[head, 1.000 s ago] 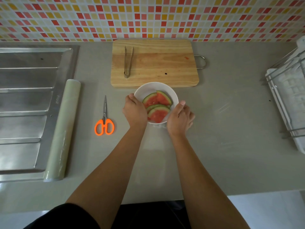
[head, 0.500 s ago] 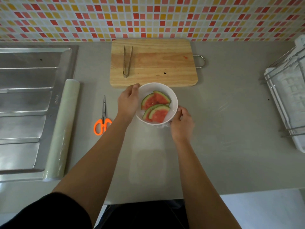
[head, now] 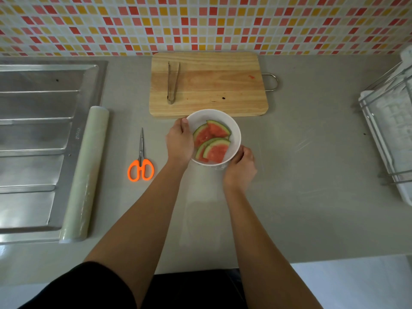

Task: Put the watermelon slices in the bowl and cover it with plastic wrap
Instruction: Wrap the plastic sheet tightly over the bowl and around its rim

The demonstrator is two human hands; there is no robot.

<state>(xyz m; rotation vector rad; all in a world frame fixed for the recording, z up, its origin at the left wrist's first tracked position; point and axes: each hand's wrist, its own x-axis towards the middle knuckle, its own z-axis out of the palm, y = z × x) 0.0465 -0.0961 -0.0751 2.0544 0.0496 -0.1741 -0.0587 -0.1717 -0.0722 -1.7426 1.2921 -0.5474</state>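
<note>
A white bowl (head: 233, 130) holds three watermelon slices (head: 211, 142) and is tilted toward me, just in front of the cutting board. My left hand (head: 179, 142) grips its left rim, thumb at the top edge. My right hand (head: 239, 169) holds the bowl's lower right side, where crumpled clear plastic wrap (head: 219, 167) shows under the rim. A clear sheet of wrap (head: 200, 217) lies flat on the counter below the bowl, faint and hard to trace. The plastic wrap roll (head: 85, 172) lies along the sink's right edge.
Orange-handled scissors (head: 141, 161) lie left of the bowl. Metal tongs (head: 172, 82) rest on the wooden cutting board (head: 214, 88) at the back. A steel sink drainer (head: 38, 141) fills the left; a wire dish rack (head: 392, 128) stands at the right edge.
My left hand has moved up the bowl's left rim and my right hand has dropped to its lower right side. The bowl has tipped toward me.
</note>
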